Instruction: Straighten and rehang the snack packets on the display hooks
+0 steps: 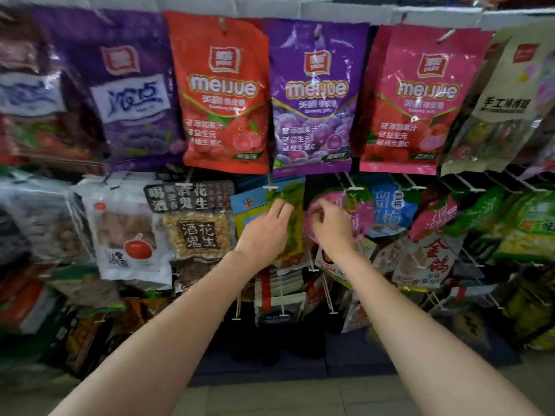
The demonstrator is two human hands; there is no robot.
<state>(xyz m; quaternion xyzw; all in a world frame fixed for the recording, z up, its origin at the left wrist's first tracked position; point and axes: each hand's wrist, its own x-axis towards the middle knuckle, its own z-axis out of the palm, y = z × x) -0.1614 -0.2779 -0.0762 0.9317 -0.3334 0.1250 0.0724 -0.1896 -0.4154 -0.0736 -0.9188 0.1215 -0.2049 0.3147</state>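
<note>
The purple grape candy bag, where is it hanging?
In the head view, the purple grape candy bag hangs in the top row, middle, between the red bag and the pink bag.

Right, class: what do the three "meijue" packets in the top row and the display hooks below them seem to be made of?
Red meijue packet, purple meijue packet and pink meijue packet: probably glossy plastic film, judging by bright glare streaks and soft creases. Display hooks: thin, straight, white rods, likely coated metal wire, though plastic cannot be ruled out.
</note>
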